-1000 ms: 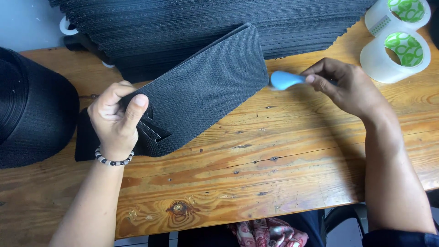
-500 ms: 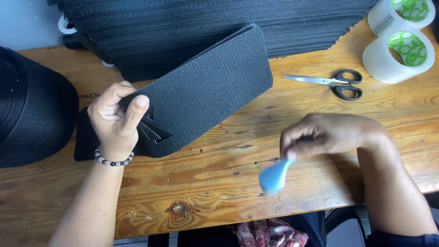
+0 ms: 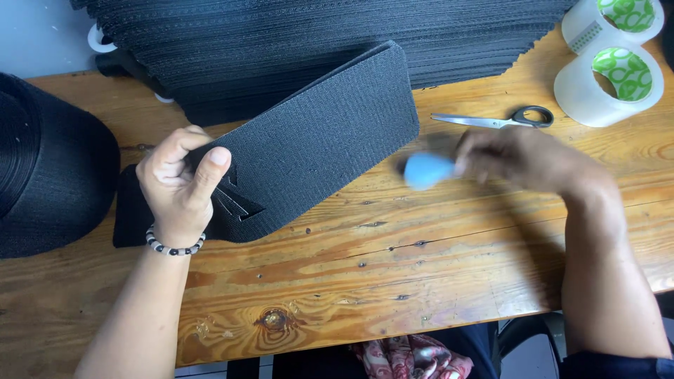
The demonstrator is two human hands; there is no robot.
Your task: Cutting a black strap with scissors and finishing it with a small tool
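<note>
My left hand grips the near left end of a black woven fabric panel, holding it tilted up off the wooden table. A cut-out mark shows on the panel just right of my thumb. My right hand is blurred with motion, right of the panel, and holds a small light-blue rounded object whose tip points at the panel's right edge. A pair of black-handled scissors lies just beyond that hand.
A tall stack of black fabric panels fills the back of the table. A large black roll sits at the left edge. Two rolls of clear tape stand at the back right. Patterned cloth shows below the table's front edge.
My right hand swung the blue object from the panel's edge down toward the table's front, and has now come back up beside the panel. The left hand and panel stayed put.
</note>
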